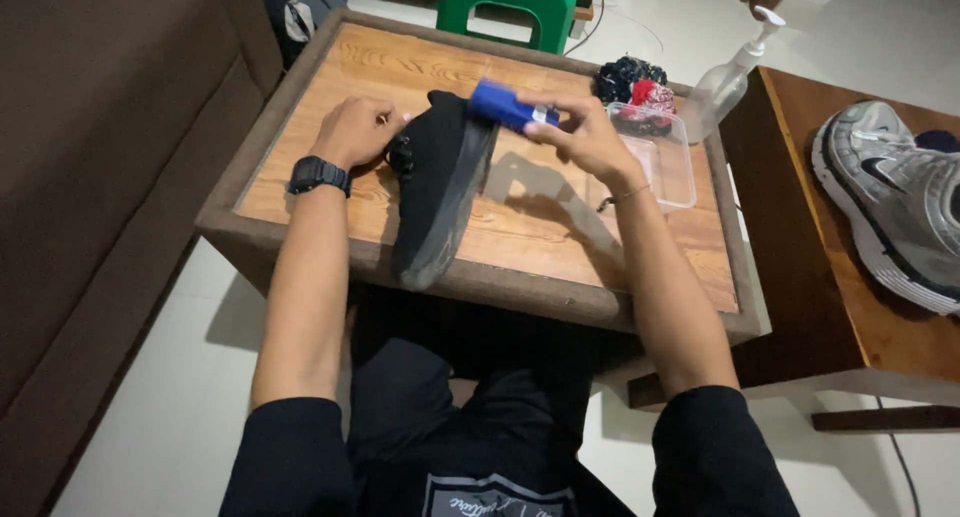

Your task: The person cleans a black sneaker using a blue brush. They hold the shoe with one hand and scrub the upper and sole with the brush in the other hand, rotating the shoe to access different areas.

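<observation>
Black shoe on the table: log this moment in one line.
left hand: steadies black shoe | right hand: holds blue brush at shoe's sole | shoe: on its side on wooden table

Black shoe [437, 182] lay tipped on its side, grey sole facing right, its heel end gripped by the left fingers [385, 127]. Blue brush [507, 106], pinched in the right fingers [560, 112], touched the sole's upper edge.

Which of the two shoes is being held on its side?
The black shoe on the wooden table, gripped by the left hand. The grey sneaker lies untouched on the side table.
</observation>
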